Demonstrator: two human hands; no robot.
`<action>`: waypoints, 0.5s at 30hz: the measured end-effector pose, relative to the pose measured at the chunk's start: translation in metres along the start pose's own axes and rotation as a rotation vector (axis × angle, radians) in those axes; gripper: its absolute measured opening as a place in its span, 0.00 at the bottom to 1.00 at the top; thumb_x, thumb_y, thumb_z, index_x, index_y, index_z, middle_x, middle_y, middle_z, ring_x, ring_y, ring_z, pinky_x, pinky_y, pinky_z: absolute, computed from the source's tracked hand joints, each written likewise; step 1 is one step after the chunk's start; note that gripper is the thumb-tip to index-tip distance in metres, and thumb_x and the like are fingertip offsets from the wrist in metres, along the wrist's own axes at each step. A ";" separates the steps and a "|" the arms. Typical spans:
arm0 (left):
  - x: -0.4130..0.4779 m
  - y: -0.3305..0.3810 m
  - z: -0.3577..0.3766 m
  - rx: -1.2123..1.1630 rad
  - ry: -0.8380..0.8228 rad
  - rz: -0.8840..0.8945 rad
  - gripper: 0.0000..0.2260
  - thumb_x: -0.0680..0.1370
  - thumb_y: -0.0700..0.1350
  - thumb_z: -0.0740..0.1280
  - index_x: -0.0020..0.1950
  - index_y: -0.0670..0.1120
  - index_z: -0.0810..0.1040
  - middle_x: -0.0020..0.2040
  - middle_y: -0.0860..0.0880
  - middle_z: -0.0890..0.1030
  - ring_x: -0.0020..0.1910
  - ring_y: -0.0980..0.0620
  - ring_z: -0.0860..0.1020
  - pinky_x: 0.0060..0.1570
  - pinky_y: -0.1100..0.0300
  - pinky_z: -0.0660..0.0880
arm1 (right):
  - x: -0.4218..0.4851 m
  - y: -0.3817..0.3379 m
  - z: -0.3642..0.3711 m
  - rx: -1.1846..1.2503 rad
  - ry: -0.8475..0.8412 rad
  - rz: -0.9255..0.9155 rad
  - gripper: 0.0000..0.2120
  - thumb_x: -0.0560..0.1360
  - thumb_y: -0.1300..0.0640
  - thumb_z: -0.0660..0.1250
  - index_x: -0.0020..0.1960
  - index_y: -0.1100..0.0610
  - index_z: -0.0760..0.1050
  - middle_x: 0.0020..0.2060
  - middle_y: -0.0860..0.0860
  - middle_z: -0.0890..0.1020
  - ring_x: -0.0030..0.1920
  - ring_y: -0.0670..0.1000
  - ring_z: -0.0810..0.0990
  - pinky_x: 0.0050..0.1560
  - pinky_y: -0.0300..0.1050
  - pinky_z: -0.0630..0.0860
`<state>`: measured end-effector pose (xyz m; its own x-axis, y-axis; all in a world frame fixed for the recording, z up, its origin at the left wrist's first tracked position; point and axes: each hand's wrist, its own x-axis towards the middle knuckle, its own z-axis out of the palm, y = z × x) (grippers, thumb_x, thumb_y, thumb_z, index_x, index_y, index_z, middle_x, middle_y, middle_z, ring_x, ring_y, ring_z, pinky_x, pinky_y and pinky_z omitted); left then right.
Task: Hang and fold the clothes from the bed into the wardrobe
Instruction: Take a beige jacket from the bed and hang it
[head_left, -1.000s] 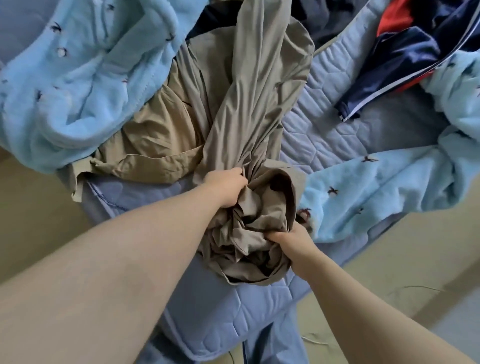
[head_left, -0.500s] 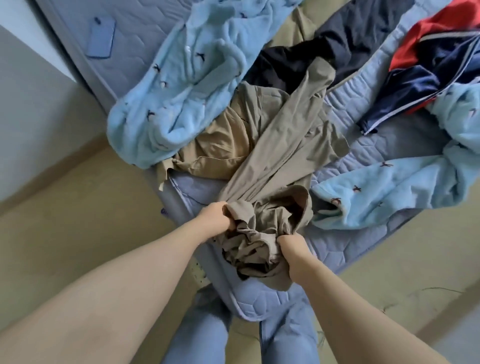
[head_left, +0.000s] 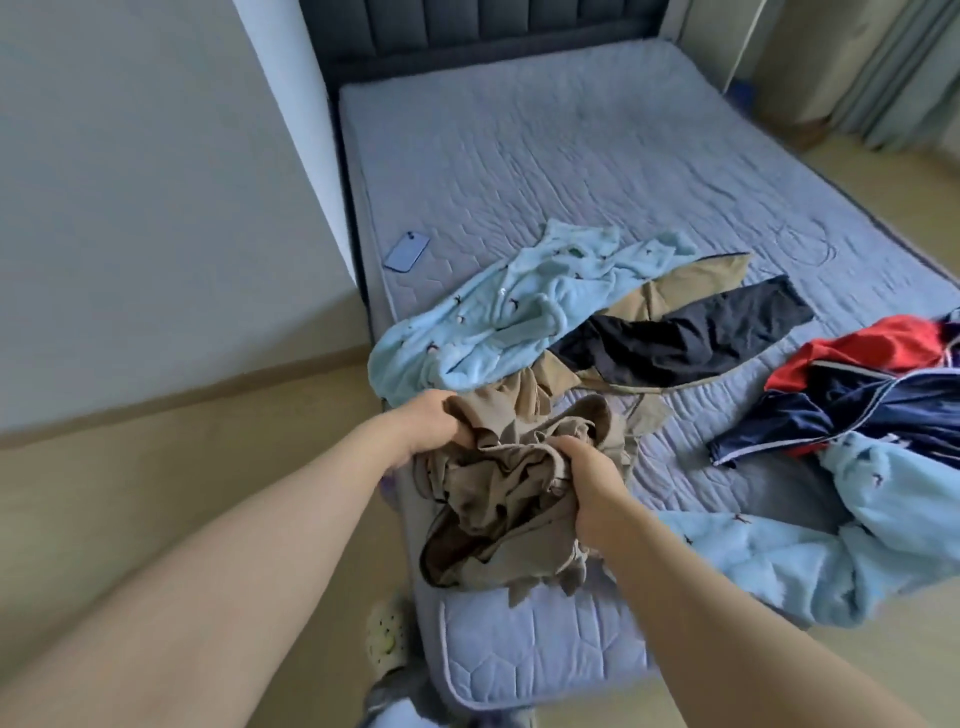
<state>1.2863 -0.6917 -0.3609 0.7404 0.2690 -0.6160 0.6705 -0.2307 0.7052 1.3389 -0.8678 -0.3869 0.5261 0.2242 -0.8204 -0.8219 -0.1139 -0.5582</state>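
Currently the left hand (head_left: 434, 421) and right hand (head_left: 589, 480) each grip fistfuls of the bunched khaki garment (head_left: 498, 499) over the bed (head_left: 571, 156) corner; risk: its far end, seemingly beneath the light-blue fleece (head_left: 498, 317), may drag neighbouring clothes floorward.

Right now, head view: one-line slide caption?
Person's left hand and right hand grip a bunched khaki garment over the near corner of the bed.
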 end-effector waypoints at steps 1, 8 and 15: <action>-0.010 0.006 -0.004 -0.043 0.042 -0.005 0.11 0.70 0.32 0.69 0.49 0.44 0.79 0.41 0.49 0.80 0.43 0.50 0.78 0.45 0.60 0.75 | -0.009 -0.013 0.006 -0.003 -0.029 -0.035 0.15 0.72 0.55 0.68 0.55 0.62 0.77 0.42 0.59 0.83 0.42 0.58 0.81 0.51 0.53 0.79; -0.088 0.046 -0.070 -0.339 0.402 0.108 0.04 0.74 0.39 0.68 0.48 0.46 0.78 0.40 0.49 0.80 0.39 0.53 0.77 0.40 0.61 0.73 | -0.079 -0.085 0.083 -0.065 -0.290 -0.263 0.16 0.70 0.59 0.70 0.56 0.64 0.78 0.41 0.58 0.82 0.40 0.56 0.81 0.52 0.52 0.78; -0.189 0.041 -0.180 -0.701 0.733 0.211 0.09 0.77 0.50 0.64 0.53 0.46 0.76 0.49 0.46 0.81 0.50 0.47 0.79 0.50 0.56 0.75 | -0.176 -0.115 0.196 -0.179 -0.667 -0.470 0.08 0.72 0.58 0.69 0.49 0.61 0.79 0.40 0.56 0.82 0.41 0.54 0.81 0.50 0.48 0.78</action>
<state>1.1650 -0.5842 -0.1524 0.4715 0.8436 -0.2570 0.1782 0.1943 0.9646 1.2984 -0.7044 -0.1542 0.5194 0.8063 -0.2829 -0.4724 -0.0049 -0.8814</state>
